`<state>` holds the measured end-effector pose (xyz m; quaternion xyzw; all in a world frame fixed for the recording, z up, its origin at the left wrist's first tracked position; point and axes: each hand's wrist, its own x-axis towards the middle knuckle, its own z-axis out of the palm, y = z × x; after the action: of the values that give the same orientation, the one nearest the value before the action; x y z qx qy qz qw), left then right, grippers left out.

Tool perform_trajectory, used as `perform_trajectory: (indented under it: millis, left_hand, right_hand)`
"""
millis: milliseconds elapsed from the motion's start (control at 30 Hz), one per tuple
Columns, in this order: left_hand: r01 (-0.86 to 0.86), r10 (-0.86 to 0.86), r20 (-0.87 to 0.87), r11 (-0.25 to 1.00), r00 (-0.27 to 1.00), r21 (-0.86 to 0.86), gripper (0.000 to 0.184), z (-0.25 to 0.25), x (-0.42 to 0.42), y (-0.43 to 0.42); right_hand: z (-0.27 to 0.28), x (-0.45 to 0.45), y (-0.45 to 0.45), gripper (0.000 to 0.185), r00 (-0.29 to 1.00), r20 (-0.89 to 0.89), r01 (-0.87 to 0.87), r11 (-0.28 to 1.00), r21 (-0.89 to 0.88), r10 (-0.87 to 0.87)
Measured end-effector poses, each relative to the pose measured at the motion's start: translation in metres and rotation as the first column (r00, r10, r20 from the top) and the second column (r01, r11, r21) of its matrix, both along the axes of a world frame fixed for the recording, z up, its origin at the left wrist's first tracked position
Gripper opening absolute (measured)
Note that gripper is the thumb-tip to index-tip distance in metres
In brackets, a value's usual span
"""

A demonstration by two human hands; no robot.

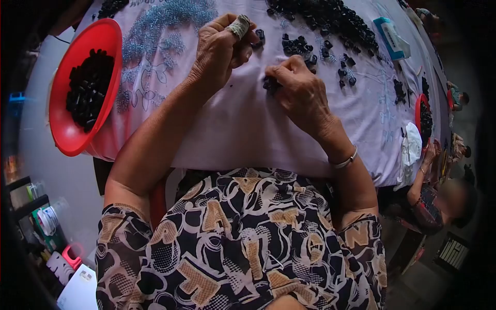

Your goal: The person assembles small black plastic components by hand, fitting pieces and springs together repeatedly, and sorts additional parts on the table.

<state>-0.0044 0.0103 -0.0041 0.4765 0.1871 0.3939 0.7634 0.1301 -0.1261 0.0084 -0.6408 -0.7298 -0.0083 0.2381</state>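
My left hand (pixel 219 49) is raised over the cloth-covered table with its fingers curled in. A grey-green wrap covers one finger. What this hand pinches is hidden, though a small black part (pixel 259 39) shows right beside its fingertips. My right hand (pixel 304 93), lower and to the right, is closed on a small black part (pixel 270 84) that sticks out by the thumb and forefinger. Just beyond the hands lies a cluster of black parts (pixel 297 45). A heap of small blue-grey bits (pixel 160 31), too fine to make out, is spread left of my left hand.
A red bowl (pixel 114 57) holding black parts stands at the left. A large black pile (pixel 330 20) lies at the far side, near a tissue pack (pixel 391 39). Another red bowl (pixel 418 111) and a white bag (pixel 412 147) are at right, by another person's arm (pixel 421 175).
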Motion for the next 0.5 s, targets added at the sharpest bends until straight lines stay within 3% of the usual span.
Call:
perform_trajectory:
  millis: [133, 167, 200, 233, 300, 367, 433, 500]
  left_hand:
    - [0.061, -0.061, -0.062, 0.998, 0.996, -0.003, 0.019, 0.002, 0.001, -0.004]
    - [0.07, -0.069, -0.102, 0.998, 0.992, 0.001, 0.016, 0.007, 0.002, -0.008]
    - [0.08, -0.078, -0.141, 0.997, 0.987, 0.003, 0.013, 0.009, 0.003, -0.01]
    - [0.164, -0.145, -0.163, 0.981, 0.976, 0.107, 0.011, 0.006, 0.0, -0.01]
    - [0.186, -0.098, -0.283, 0.934, 0.954, 0.305, 0.019, 0.003, 0.005, -0.019]
    - [0.225, -0.146, -0.333, 0.951, 0.932, 0.213, 0.023, 0.009, 0.005, -0.029]
    - [0.215, -0.088, -0.334, 0.906, 0.938, 0.364, 0.025, 0.003, 0.007, -0.033]
    - [0.207, -0.082, -0.334, 0.911, 0.939, 0.357, 0.026, 0.003, 0.007, -0.035]
  right_hand:
    - [-0.006, 0.007, 0.002, 0.015, 0.999, -0.049, 0.009, 1.0, 0.0, -0.009]
    - [-0.007, 0.013, 0.003, 0.013, 0.969, -0.248, 0.017, 1.0, -0.016, -0.02]
    - [-0.007, 0.017, 0.003, 0.012, 0.899, -0.437, 0.023, 0.999, -0.034, -0.036]
    - [-0.007, 0.02, 0.003, 0.009, 0.726, -0.68, 0.047, 0.993, -0.106, -0.107]
    - [-0.001, 0.026, 0.002, 0.01, 0.458, -0.886, -0.029, 0.995, -0.1, -0.075]
    - [0.002, 0.027, -0.001, 0.012, 0.386, -0.919, -0.046, 0.993, -0.11, -0.084]
    - [-0.004, 0.027, -0.003, 0.013, 0.272, -0.959, -0.086, 0.991, -0.104, -0.077]
    - [-0.01, 0.026, -0.003, 0.013, 0.228, -0.973, -0.095, 0.994, -0.061, -0.038]
